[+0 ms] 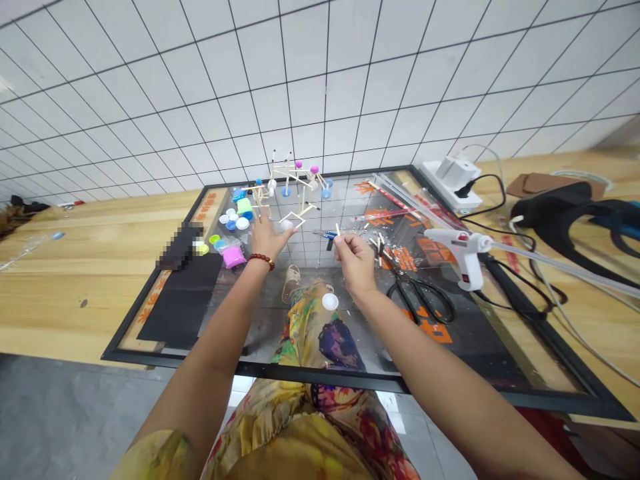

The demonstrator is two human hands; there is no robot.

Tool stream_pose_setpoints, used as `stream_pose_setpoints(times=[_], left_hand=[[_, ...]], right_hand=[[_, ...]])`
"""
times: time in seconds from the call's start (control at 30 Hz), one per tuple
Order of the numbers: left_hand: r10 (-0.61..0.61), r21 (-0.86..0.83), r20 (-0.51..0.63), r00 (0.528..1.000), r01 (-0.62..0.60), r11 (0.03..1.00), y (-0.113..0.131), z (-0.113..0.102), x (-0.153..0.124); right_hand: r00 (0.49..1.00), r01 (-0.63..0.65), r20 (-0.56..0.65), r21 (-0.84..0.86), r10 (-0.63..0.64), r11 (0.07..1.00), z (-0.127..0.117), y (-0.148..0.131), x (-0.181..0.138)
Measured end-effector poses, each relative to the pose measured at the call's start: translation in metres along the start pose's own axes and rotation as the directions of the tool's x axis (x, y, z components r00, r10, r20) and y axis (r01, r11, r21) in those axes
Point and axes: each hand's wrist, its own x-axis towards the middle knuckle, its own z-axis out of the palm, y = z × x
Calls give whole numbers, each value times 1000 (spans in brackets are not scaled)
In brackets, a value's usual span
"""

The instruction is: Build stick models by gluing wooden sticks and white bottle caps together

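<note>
My left hand [266, 235] reaches forward over a glass pane [280, 333], its fingers closed on a small stick frame with a white ball [295, 219]. A red bead bracelet [262, 259] circles that wrist. My right hand [353, 259] is raised beside it, pinching a short wooden stick [338, 230] upright between thumb and fingers. Behind both hands stands a larger stick model [296, 179] with pink, white and blue balls and blue cap feet. Loose cut sticks [379, 245] lie just right of my right hand.
Coloured bottle caps and clay tubs [234, 220] sit at the left. Black scissors [419, 293], a white glue gun [463, 252] with cord, clear glue rods [400, 193] and a power strip [453, 179] lie at the right. A white cap [330, 301] rests near me.
</note>
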Motion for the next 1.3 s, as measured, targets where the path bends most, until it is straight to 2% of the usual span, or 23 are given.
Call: stream_pose_setpoints(times=[0.13, 0.2, 0.4, 0.6, 0.73, 0.87, 0.93, 1.0, 1.03, 1.07, 1.1, 1.13, 1.2, 1.23, 1.3], left_hand=[[-57, 5, -175, 983, 59, 998, -11, -12, 7], [-102, 7, -224, 969, 106, 994, -11, -13, 14], [-221, -115, -207, 953, 201, 973, -7, -3, 41], [-280, -265, -179, 943, 228, 937, -22, 0, 58], [-262, -286, -175, 949, 206, 936, -31, -3, 61], [-236, -293, -179, 955, 178, 940, -29, -9, 59], [-197, -312, -223, 955, 121, 942, -21, -15, 50], [-128, -398, -277, 952, 8, 917, -7, -19, 31], [-112, -489, -251, 961, -26, 872, 3, -20, 18], [-94, -594, -160, 983, -20, 804, 13, -21, 3], [-53, -691, -25, 998, 21, 723, 23, -20, -12], [26, -766, 137, 990, 89, 636, 34, -19, -28], [172, -842, 375, 911, 257, 475, 51, -15, -55], [220, -851, 447, 867, 336, 405, 57, -13, -65], [266, -858, 502, 823, 435, 275, 64, -12, -77]], right_hand=[[1000, -14, -7, 26, 15, 1000, 0, -1, 0], [1000, -22, -7, 23, 22, 999, -1, -2, 0], [999, -41, -3, 0, 41, 999, -1, 0, 0], [998, -60, -4, -3, 60, 998, 0, 1, 0], [998, -56, 13, -7, 56, 998, 1, 0, -1], [998, -55, 22, -4, 55, 998, 1, 1, 0], [999, -42, 30, -10, 42, 999, 1, 1, 0], [999, -14, 44, -35, 15, 999, 2, 0, 0], [999, 4, 54, -53, -1, 999, 2, -1, -2], [997, 25, 70, -73, -20, 997, 3, -2, -3], [994, 54, 96, -95, -45, 994, 4, -4, -5], [988, 92, 134, -121, -75, 988, 4, -5, -7], [966, 189, 213, -191, -147, 963, 5, -9, -11], [952, 241, 243, -230, -184, 943, 5, -10, -13], [930, 325, 273, -300, -246, 897, 5, -13, -17]])
